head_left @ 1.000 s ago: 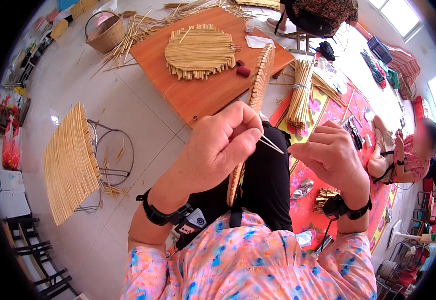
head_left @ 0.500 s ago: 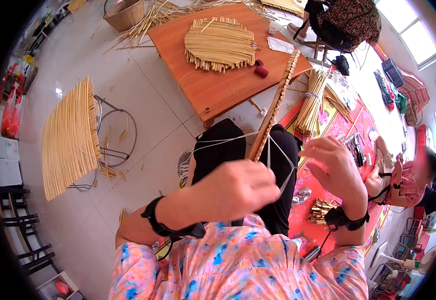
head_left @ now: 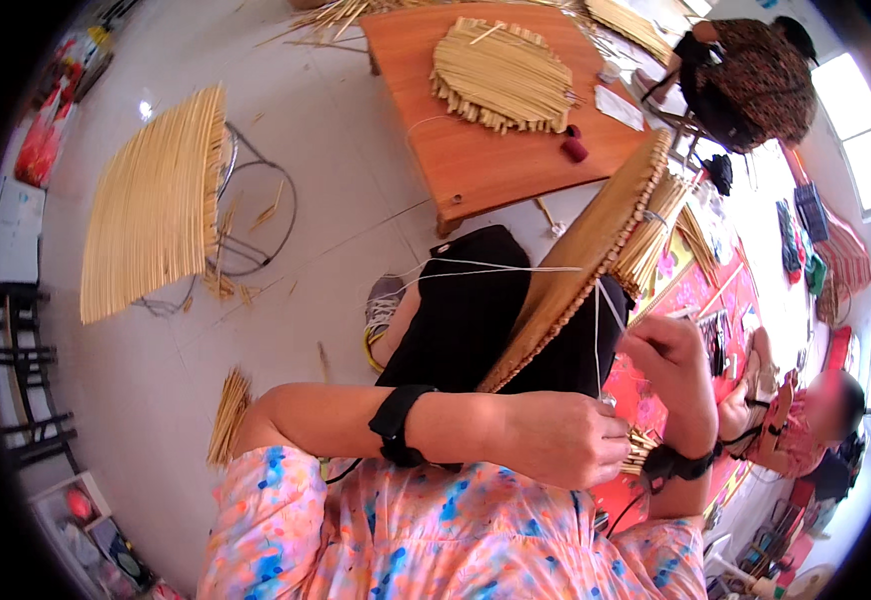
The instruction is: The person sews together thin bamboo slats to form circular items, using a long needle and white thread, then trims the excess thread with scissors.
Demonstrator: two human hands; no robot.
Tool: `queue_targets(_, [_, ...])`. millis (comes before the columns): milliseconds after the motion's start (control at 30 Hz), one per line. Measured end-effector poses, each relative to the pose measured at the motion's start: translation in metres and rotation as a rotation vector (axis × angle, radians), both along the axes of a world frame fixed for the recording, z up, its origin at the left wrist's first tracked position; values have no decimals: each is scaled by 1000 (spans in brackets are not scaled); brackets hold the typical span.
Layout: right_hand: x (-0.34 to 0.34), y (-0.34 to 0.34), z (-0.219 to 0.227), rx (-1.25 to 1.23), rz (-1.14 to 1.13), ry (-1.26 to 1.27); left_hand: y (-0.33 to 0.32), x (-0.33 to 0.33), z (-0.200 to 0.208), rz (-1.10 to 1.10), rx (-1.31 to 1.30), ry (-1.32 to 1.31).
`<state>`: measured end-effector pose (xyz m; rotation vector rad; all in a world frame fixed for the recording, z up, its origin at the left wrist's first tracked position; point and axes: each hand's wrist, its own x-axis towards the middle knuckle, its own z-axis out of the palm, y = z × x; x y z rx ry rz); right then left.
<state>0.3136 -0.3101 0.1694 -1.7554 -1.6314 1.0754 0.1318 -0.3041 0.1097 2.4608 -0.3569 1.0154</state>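
A flat panel of straw stalks (head_left: 586,255) with a stitched edge leans upright across my lap, slanting up to the right. White string (head_left: 598,340) hangs from its edge in two strands, and other strands run off to the left over my knee. My left hand (head_left: 566,440) is closed in front of my body, below the panel, where one strand comes down to its fingers. My right hand (head_left: 674,365) is closed right of the panel, the other strand running to its fingertips. The fingertips of the left hand are partly hidden.
Ahead is an orange wooden table (head_left: 496,180) bearing a round straw mat (head_left: 501,75) and dark red thread spools (head_left: 575,150). Another straw panel (head_left: 156,205) rests on a metal stand (head_left: 266,225) to the left. A straw bundle (head_left: 661,230) stands beyond the panel. Two people sit nearby.
The straw panel has tilted, showing its broad face instead of only its edge. My left hand has moved right and down; my right hand has lowered and its fingers have closed.
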Motion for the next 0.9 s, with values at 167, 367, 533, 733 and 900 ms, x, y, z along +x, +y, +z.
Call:
queue_targets(167, [20, -36, 21, 438, 143, -24, 1, -11, -3, 168, -121, -270])
queue_targets(367, [45, -77, 48, 614, 124, -286, 17, 2, 2, 479, -237, -241])
queue_targets(533, [90, -104, 71, 685, -23, -728, 21, 4, -3, 452, -273, -135])
queue_targets(733, [72, -61, 47, 345, -552, -585, 17, 6, 21, 231, -143, -276])
queue_targets(900, [-7, -11, 19, -23, -276, -15, -14, 10, 19, -7, -85, -151])
